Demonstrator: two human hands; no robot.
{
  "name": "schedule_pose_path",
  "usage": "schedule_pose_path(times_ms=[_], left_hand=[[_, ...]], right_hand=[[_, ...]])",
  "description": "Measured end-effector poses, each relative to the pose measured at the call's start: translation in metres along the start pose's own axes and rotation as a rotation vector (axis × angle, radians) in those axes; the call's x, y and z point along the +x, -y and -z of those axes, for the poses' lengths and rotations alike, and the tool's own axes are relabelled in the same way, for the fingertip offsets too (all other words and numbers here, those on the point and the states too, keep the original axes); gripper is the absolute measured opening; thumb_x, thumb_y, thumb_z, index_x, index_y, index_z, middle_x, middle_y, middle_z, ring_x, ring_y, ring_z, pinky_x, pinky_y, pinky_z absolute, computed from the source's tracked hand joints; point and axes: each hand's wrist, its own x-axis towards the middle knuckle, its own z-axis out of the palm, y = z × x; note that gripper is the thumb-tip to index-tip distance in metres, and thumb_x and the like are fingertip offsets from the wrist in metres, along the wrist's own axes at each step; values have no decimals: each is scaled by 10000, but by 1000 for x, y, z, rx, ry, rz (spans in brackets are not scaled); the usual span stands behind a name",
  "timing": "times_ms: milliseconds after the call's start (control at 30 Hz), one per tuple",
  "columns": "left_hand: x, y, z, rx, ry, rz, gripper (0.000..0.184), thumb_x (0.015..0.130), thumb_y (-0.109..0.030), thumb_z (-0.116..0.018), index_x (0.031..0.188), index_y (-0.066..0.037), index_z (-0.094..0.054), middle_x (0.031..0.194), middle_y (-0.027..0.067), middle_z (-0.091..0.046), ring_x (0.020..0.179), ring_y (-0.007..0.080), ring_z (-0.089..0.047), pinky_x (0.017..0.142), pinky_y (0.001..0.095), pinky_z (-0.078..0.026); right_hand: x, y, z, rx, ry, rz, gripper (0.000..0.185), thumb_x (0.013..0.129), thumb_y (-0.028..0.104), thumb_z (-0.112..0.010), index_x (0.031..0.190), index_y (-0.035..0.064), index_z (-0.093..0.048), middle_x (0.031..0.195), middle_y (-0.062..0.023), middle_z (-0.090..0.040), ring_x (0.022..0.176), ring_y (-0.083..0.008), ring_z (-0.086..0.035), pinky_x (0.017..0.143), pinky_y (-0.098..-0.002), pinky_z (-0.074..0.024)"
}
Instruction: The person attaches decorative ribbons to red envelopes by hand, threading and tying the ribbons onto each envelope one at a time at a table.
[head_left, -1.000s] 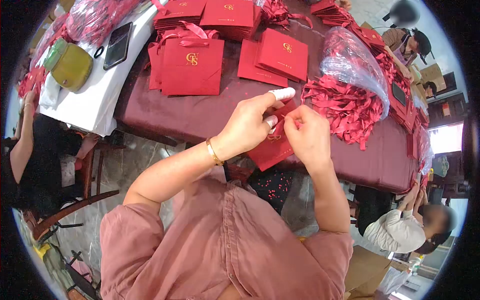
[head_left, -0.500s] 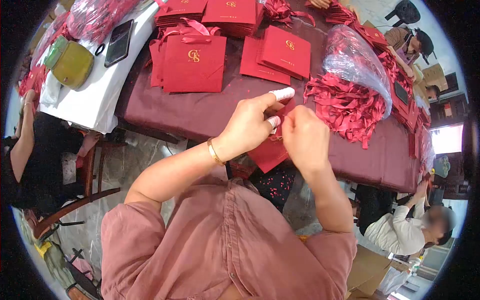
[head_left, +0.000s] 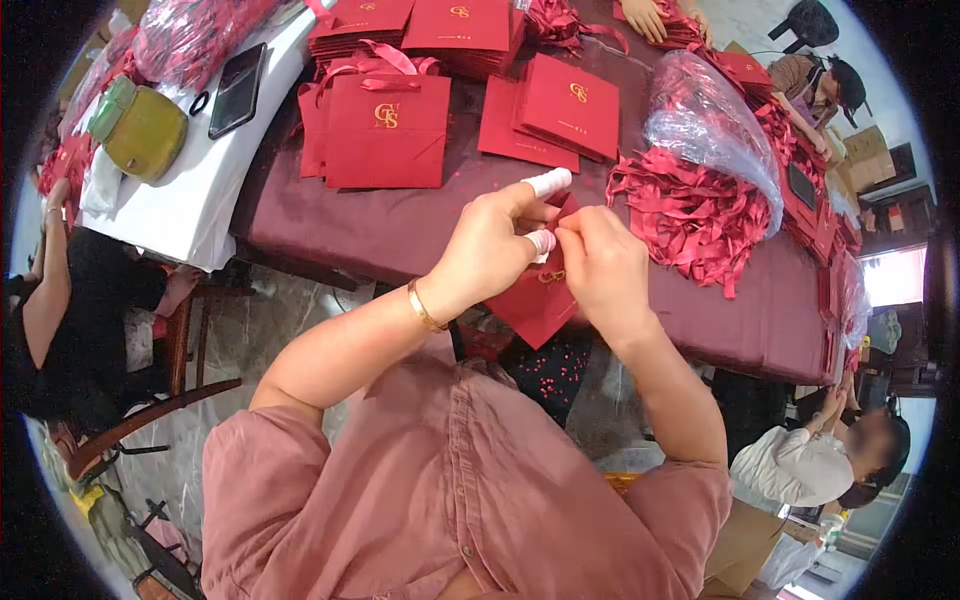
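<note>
A red paper bag (head_left: 535, 312) with gold lettering hangs tilted in front of me, just off the table's near edge. My left hand (head_left: 485, 245) grips its upper part; white wrapping covers the thumb and index finger. At the bag's upper edge, my right hand (head_left: 608, 262) is closed in a pinch, its fingertips close to the left thumb. Whatever lies between those fingertips is too small to make out. Beyond my hands, a finished-looking red bag with ribbon handles (head_left: 388, 135) lies on the table, beside a small pile of flat red bags (head_left: 568, 108).
Loose red ribbons (head_left: 685, 215) spill from a clear plastic bag (head_left: 712, 115) on the dark red tablecloth (head_left: 340, 222). Stacked red bags (head_left: 457, 30) stand farther back. A white surface (head_left: 190, 210) at left bears a jar (head_left: 138, 130) and phone (head_left: 238, 92). Other people sit around.
My right hand has shifted slightly and turned, with its fingertips now nearer the left thumb. More of the held bag's gold lettering shows. Another person's hand has come farther into view at the back.
</note>
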Motion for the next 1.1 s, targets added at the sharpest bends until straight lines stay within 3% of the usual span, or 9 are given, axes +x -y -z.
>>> schedule_pose_path(times_ms=[67, 167, 400, 600, 700, 767, 867, 1033, 1100], left_hand=[[2, 1, 2, 49, 11, -10, 588, 848, 115, -596, 1390, -93, -504, 1060, 26, -629, 862, 68, -562, 762, 217, -508], [6, 5, 10, -87, -80, -70, 569, 840, 118, -595, 1372, -68, -517, 1094, 27, -618, 921, 75, -555, 795, 224, -501], [13, -1, 15, -430, -185, -101, 501, 852, 95, -536, 1337, -26, -532, 1286, 29, -586, 1045, 85, -534, 914, 230, -444], [8, -4, 19, 21, 18, -200, 695, 825, 118, -496, 1470, -114, -384, 1006, -4, -565, 908, 39, -497, 766, 208, -448], [10, -8, 20, 135, -22, -325, 722, 783, 115, -553, 1447, -136, -426, 869, 32, -603, 782, 114, -552, 743, 252, -471], [14, -14, 29, 651, -17, -585, 697, 766, 68, -574, 1418, -151, -460, 733, 119, -594, 697, 279, -598, 694, 379, -511], [19, -24, 42, 991, 268, -701, 653, 735, -21, -629, 1365, -160, -525, 732, 140, -593, 715, 339, -596, 667, 464, -484], [17, -32, 50, 886, 348, -718, 651, 753, -9, -612, 1380, -156, -513, 713, 138, -594, 676, 336, -587, 663, 433, -490], [14, -29, 58, 640, 515, -509, 592, 806, -37, -609, 1379, -152, -514, 747, 134, -610, 702, 317, -605, 678, 402, -497]], right_hand=[[2, -9, 1, 113, 36, -55, 143, 812, 116, -687, 838, 29, -576, 796, -153, -619, 691, -365, -622, 596, -445, -488], [8, -13, 21, 69, -103, -9, 284, 757, 189, -766, 923, 27, -602, 966, -140, -618, 930, -334, -599, 813, -404, -483], [-35, -47, -10, 1009, -225, -808, 388, 987, 201, -555, 1300, -16, -483, 1283, -110, -547, 1169, -196, -517, 1027, -334, -393], [-33, -47, -3, 1226, -162, -723, 309, 975, 111, -548, 1266, 8, -534, 1217, -69, -600, 1098, -173, -569, 970, -347, -448], [-33, -47, -1, 1141, -162, -669, 304, 972, 120, -562, 1252, 2, -548, 1188, -64, -618, 1051, -162, -585, 941, -332, -457], [-38, -54, 1, 1040, -133, -619, 294, 968, 131, -575, 1230, -2, -565, 1145, -62, -640, 1023, -148, -585, 922, -325, -456], [-40, -63, 17, 866, -80, -554, 239, 962, 65, -556, 1183, -20, -589, 1106, -64, -655, 1001, -135, -584, 906, -309, -460], [-39, -64, 14, 960, -103, -564, 254, 963, 31, -525, 1204, -35, -569, 1138, -76, -643, 1024, -144, -583, 925, -304, -456], [-39, -65, 21, 948, -143, -588, 258, 965, 33, -523, 1211, -32, -564, 1161, -83, -636, 1036, -155, -587, 932, -308, -455]])
